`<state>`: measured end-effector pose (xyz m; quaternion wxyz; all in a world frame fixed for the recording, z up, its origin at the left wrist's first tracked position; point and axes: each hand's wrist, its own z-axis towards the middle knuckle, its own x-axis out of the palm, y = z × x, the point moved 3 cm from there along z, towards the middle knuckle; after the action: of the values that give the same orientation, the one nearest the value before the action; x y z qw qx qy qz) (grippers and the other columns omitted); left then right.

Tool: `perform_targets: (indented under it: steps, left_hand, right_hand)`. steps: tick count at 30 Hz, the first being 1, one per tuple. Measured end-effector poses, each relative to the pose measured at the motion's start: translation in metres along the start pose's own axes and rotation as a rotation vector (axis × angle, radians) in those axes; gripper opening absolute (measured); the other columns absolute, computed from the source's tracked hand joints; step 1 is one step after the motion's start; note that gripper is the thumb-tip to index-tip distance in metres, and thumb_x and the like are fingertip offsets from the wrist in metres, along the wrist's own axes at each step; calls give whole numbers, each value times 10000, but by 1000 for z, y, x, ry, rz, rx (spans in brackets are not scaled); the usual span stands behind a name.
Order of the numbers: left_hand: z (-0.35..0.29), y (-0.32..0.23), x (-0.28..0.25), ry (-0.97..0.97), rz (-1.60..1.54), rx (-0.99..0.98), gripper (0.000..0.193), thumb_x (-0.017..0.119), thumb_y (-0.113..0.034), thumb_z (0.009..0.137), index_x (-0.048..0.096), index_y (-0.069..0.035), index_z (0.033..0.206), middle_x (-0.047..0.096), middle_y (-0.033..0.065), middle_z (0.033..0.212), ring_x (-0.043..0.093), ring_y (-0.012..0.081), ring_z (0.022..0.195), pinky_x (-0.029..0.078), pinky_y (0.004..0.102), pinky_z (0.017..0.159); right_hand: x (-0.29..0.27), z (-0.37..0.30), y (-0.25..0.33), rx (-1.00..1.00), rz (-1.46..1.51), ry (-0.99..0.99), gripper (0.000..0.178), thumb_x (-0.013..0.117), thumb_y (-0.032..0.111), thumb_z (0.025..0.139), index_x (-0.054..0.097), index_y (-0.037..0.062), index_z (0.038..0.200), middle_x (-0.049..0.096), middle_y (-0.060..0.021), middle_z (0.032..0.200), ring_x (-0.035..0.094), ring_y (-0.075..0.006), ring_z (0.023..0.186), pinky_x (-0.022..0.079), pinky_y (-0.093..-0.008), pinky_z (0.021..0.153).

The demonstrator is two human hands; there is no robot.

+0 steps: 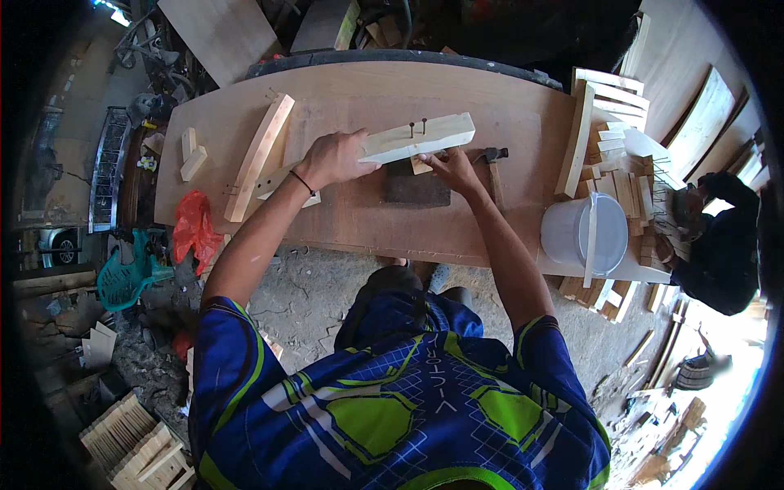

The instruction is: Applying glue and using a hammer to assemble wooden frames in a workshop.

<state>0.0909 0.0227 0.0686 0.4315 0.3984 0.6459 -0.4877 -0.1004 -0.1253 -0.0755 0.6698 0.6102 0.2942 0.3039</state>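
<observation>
Above the workbench I hold up a pale wooden bar point(441, 139) with two nails standing out of its upper face. My left hand point(336, 158) is closed round the bar's left end. At its underside, toward the right end, my right hand point(457, 171) pinches a small wooden block point(420, 166); some of its fingers are hidden. Below the bar lies a dark rectangular block point(416, 191). A hammer point(493, 157) rests just right of my right hand. Left of my left hand lies another wooden bar point(261, 155) with nails at its ends.
Two short wood pieces point(193, 155) and a red plastic bag point(194, 229) are at the bench's left. A white bucket point(565, 233) stands at its right, beside stacked wood pieces point(625, 192). Another person point(714, 245) is at the far right. A green plastic basket point(122, 278) is off the left edge.
</observation>
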Motion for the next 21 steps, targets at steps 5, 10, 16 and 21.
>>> perform_targets:
  steps: [5, 10, 16, 21]
  left_hand:
    - [-1, -4, -3, 10, -33, -10, 598, 763, -426, 790, 606, -13, 1193, 697, 267, 942, 685, 431, 905, 541, 488, 795]
    - [-1, -3, 1, 44, -7, -34, 610, 756, -418, 793, 598, -17, 1225, 700, 263, 958, 685, 426, 921, 542, 485, 803]
    - [-3, 3, 7, -45, -3, 25, 519, 761, -414, 779, 605, -29, 1091, 707, 233, 883, 701, 406, 867, 558, 493, 761]
    - [0, -6, 5, -26, 23, 34, 503, 758, -415, 781, 597, -23, 1052, 705, 229, 880, 698, 409, 854, 555, 501, 756]
  right_hand:
    - [-5, 2, -6, 30, -90, 25, 497, 758, 389, 906, 648, -11, 1179, 704, -63, 958, 610, -116, 785, 523, -287, 634]
    - [-4, 2, -1, 16, -40, 42, 536, 768, 430, 887, 657, -9, 1175, 703, -43, 922, 598, -103, 757, 518, -276, 632]
    - [-20, -18, 0, 16, -778, -22, 796, 811, 402, 811, 449, 41, 1421, 493, -214, 1390, 538, -357, 1215, 508, -479, 940]
    - [-96, -118, -108, 330, -1456, -243, 629, 698, 334, 868, 460, 73, 1389, 478, -209, 1359, 464, -436, 1283, 519, -539, 934]
